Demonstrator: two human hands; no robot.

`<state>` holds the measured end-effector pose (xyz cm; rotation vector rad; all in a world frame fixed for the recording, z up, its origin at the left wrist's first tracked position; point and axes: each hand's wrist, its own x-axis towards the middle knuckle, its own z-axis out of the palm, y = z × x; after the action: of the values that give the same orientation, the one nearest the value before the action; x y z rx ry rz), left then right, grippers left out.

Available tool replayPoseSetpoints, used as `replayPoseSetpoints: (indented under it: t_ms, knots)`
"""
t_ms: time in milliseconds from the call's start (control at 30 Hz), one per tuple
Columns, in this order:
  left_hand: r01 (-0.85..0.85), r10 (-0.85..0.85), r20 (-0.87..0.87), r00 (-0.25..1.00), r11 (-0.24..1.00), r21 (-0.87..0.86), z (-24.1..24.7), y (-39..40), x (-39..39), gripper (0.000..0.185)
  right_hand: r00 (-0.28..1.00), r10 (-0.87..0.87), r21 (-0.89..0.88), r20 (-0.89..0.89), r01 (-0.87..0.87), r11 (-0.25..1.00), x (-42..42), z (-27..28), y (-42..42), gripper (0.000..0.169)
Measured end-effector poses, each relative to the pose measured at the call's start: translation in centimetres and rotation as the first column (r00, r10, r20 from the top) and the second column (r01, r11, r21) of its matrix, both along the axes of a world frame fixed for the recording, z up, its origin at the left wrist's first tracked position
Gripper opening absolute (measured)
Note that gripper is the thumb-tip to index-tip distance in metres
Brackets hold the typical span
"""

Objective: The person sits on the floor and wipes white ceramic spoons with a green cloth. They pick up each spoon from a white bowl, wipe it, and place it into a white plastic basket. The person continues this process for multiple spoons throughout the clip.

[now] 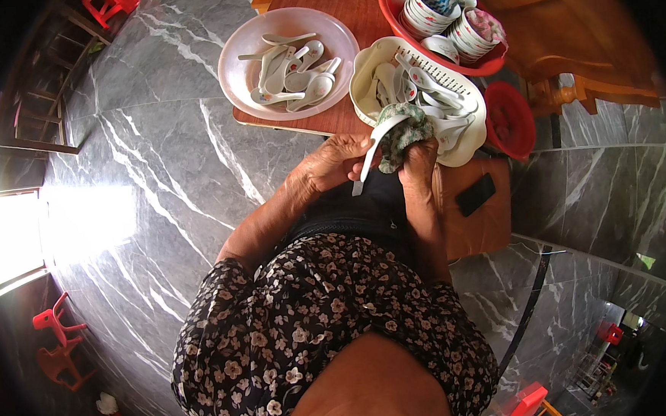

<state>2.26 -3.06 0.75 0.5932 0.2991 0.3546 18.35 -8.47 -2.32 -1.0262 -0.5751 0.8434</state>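
My left hand point(336, 159) grips a white ceramic soup spoon point(376, 143) by its handle. Wrapped about the spoon's far end is a green and white cloth point(408, 132), which my right hand point(420, 160) clutches. Just beyond my right hand, a cream plastic basket point(368, 106) with slotted sides holds several white spoons point(431, 85), some with red flower prints. To its left, more ceramic spoons point(296, 76) lie in a translucent round plastic basin point(233, 71). Both hands are above my lap, close to the basket's near rim.
A reddish wooden table point(326, 2) bears the basin. Stacked floral bowls point(421, 16) and cloths fill a red basin point(479, 68) at the back right. A smaller red basin point(513, 120) sits at the right. A dark phone point(476, 194) lies on a brown padded seat point(480, 236).
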Motion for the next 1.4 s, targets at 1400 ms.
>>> replayPoseSetpoints:
  t_ms: [1400]
  knots:
    - [0.148,-0.030,-0.229,0.973,0.843,0.517,-0.1,1.7,-1.1,0.009,0.556,0.322,0.170,-0.766,-0.308,0.936,1.9,-3.0,-1.1,0.026]
